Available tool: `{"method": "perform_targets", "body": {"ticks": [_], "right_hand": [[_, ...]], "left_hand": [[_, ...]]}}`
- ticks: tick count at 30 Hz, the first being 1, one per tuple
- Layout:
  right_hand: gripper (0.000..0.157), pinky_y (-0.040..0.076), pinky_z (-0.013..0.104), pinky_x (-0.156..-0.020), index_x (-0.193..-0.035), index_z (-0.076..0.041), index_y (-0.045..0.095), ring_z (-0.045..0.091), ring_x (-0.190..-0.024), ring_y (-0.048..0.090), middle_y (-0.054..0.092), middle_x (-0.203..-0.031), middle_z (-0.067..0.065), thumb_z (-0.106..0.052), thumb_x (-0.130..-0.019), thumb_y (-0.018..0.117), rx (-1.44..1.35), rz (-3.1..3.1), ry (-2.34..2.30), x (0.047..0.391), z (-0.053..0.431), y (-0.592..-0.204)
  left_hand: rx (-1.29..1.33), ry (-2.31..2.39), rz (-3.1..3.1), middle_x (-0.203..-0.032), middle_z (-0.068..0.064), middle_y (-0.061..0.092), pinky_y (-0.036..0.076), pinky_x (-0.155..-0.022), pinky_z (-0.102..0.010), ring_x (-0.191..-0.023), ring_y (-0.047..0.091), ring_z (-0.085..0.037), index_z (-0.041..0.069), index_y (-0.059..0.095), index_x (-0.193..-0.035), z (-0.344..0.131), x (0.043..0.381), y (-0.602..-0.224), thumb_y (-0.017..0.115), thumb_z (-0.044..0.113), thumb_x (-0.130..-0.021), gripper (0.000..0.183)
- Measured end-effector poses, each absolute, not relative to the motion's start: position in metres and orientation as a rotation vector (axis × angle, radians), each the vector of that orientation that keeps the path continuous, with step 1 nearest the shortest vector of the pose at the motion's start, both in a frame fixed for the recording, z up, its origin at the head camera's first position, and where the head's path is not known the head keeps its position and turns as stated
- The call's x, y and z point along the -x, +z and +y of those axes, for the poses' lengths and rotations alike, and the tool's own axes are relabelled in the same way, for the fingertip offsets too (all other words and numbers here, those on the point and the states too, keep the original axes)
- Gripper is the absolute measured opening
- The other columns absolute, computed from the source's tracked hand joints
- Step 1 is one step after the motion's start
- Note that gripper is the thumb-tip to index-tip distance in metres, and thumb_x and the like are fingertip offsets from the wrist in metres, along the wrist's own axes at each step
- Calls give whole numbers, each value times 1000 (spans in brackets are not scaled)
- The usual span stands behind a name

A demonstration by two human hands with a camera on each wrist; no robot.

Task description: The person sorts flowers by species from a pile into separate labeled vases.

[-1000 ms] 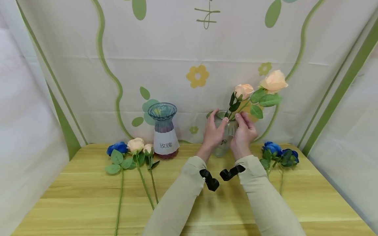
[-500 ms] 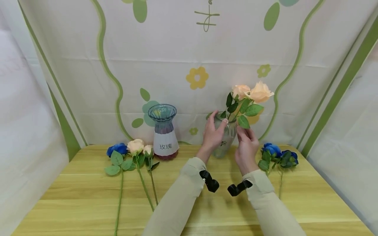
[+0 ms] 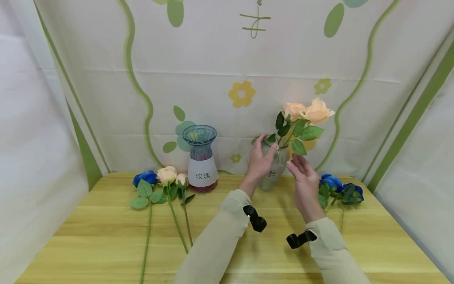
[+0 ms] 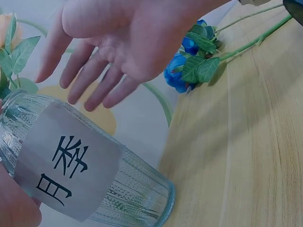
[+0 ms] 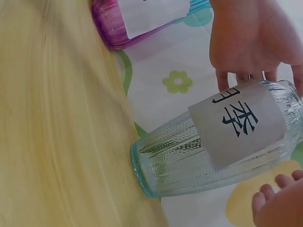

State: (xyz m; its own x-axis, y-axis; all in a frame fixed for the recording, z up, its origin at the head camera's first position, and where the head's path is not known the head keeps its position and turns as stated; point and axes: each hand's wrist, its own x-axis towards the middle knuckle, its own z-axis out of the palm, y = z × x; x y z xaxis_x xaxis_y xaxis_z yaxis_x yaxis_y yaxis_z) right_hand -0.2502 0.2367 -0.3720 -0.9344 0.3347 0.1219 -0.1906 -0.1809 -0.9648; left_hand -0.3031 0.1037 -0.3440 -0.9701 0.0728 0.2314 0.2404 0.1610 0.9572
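A clear ribbed glass vase [image 3: 281,158] with a white paper label stands at the back of the table, right of centre. My left hand [image 3: 260,162] grips it near the neck, fingers behind and thumb in front. Two peach roses [image 3: 318,111] lean right out of its mouth, their green leaves [image 3: 311,133] spreading over the rim. Through the glass, dark green shows low inside the vase [image 5: 180,151] in the right wrist view. My right hand [image 3: 306,185] is just right of the vase, holding nothing; its fingers look extended in the left wrist view.
A blue-to-pink glass vase [image 3: 201,152] with a white label stands to the left. Beside it lie a blue rose [image 3: 145,177] and two peach roses [image 3: 166,175] on long stems. Blue roses [image 3: 331,182] lie at the right, close to my right forearm. A printed cloth [image 3: 213,47] hangs behind.
The right hand let go of a peach rose and drew back to the right and toward me. That rose dropped lower and left, into the vase. The left hand stays on the vase.
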Motion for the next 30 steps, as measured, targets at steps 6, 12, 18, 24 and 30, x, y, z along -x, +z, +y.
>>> {"method": "perform_targets", "body": {"ticks": [6,12,18,24,30], "right_hand": [[73,26,38,-133,-170,-19,25,19,-164,29,26,-178,1,-29,-108,63,138,-1970,2168,242,243,-371],[76,27,32,-132,-171,-20,21,15,-163,28,19,-179,-1,-33,-108,61,94,-1997,2215,242,242,-370],[76,25,35,-133,-171,-20,19,14,-165,21,16,-180,-4,-35,-109,60,89,-2061,2220,244,240,-372],[78,22,37,-134,-171,-23,19,14,-166,17,15,-180,-7,-38,-108,61,88,-2133,2188,246,239,-372],[78,21,39,-134,-171,-23,19,15,-166,17,15,-179,-7,-40,-107,61,105,-2152,2154,246,242,-370]], "left_hand": [[323,-1930,-2279,-170,5,41,11,-131,-63,-161,33,-24,33,37,-164,109,303,-346,56,51,-106,64],[328,-1931,-2284,-170,7,39,12,-131,-62,-161,32,-24,35,36,-164,107,302,-345,55,53,-105,64],[316,-1936,-2291,-171,7,37,14,-131,-63,-161,30,-25,36,35,-164,101,302,-347,55,52,-106,64],[304,-1940,-2304,-172,7,36,21,-129,-65,-162,30,-28,38,33,-165,97,302,-346,56,53,-106,65],[296,-1930,-2329,-173,5,35,28,-129,-59,-161,32,-27,36,32,-167,99,302,-345,56,53,-107,66]]}}
